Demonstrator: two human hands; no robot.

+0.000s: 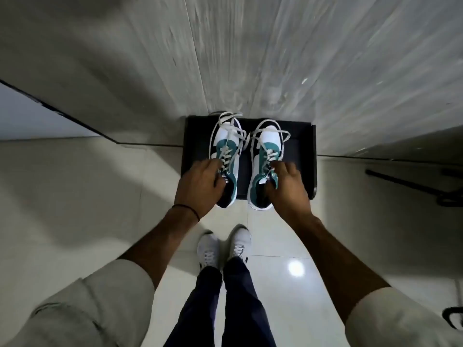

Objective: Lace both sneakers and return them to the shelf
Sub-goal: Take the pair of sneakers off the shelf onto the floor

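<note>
Two teal, white and black sneakers stand side by side, toes away from me, on a low black shelf [298, 151] against the grey wall. My left hand [198, 186] grips the left sneaker [226, 146] at its collar. The right sneaker [265, 156] is held the same way by my right hand [285, 189], fingers inside the opening. Both sneakers are laced with white laces, and loose lace ends loop over the toes. The heels overhang the shelf's front edge.
My own white shoes [225, 246] and dark trousers stand on the glossy white tiled floor just in front of the shelf. A dark rod or stand [406, 184] lies on the floor at right. The wood-grain wall panel rises behind the shelf.
</note>
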